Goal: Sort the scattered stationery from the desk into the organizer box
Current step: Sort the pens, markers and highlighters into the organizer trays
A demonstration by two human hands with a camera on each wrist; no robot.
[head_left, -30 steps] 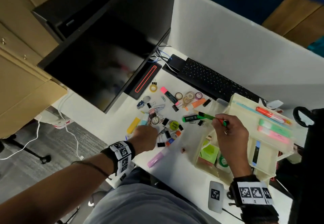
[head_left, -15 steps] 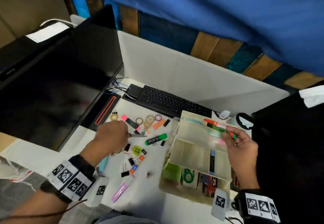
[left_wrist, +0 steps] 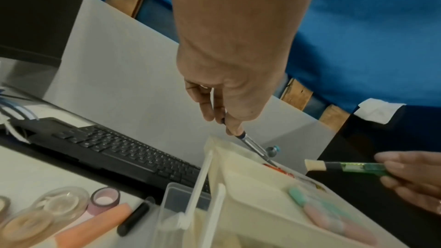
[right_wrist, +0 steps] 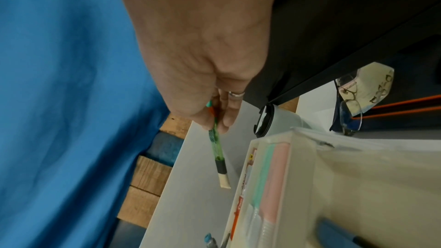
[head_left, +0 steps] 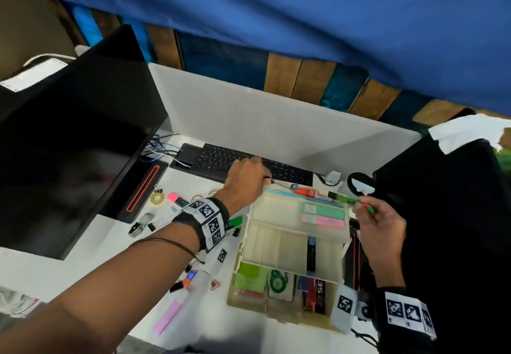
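The cream organizer box (head_left: 276, 245) stands open on the white desk. Its top tray holds a red pen (head_left: 307, 191), a mint highlighter (head_left: 323, 210) and a pink one (head_left: 325, 220). My left hand (head_left: 266, 179) pinches a thin silver pen (left_wrist: 253, 146) by its upper end, tip down over the tray's far slot (left_wrist: 274, 165). My right hand (head_left: 362, 207) holds a green pen (head_left: 349, 201) at the tray's far right corner, just above the box. That green pen (right_wrist: 216, 144) has a black band and a cream end.
A black keyboard (head_left: 243, 161) lies behind the box, a dark monitor (head_left: 69, 146) at the left. Tape rolls (left_wrist: 105, 198), an orange marker (left_wrist: 95, 227), a green highlighter (head_left: 235, 220), binder clips (head_left: 138, 227) and a pink highlighter (head_left: 168, 316) lie on the desk. A black bag (head_left: 442, 215) stands at the right.
My left hand has left the clutter on the desk and moved right to the box's far edge with the silver pen. My right hand still holds the green pen by the tray.
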